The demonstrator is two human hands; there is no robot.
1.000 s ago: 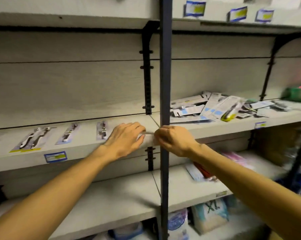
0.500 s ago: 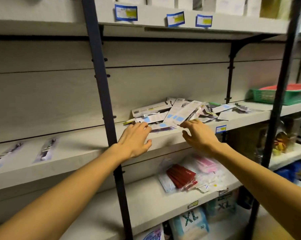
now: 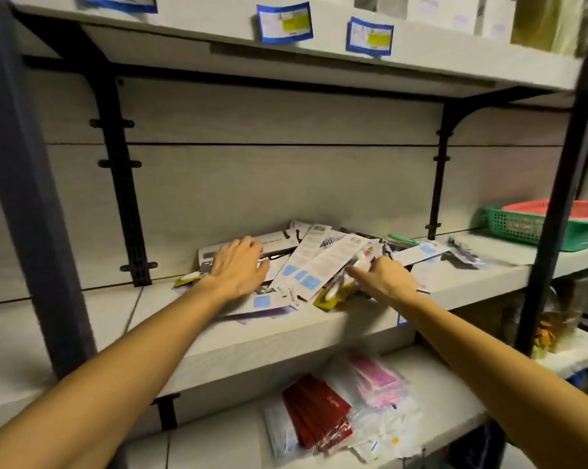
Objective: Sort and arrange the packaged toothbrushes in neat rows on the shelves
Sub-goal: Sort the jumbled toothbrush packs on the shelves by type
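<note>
While both arms reach in, the heap of packaged toothbrushes (image 3: 323, 265) lies jumbled on the middle shelf (image 3: 286, 336), its long cards mostly slanting up and to the right. The left hand (image 3: 238, 269) rests flat on the heap's left side, fingers straight. The right hand (image 3: 384, 279), fingers curled, seems to be nipping a pack at the heap's right; it looks best placed to lift one.

Middle shelf (image 3: 319, 336), pale grey: loose heap of packaged toothbrushes (image 3: 323, 262); green basket (image 3: 536, 228) at right end. Lower shelf (image 3: 218, 441): red packets (image 3: 316, 411), pink and clear-wrapped packets (image 3: 384, 401).
</note>
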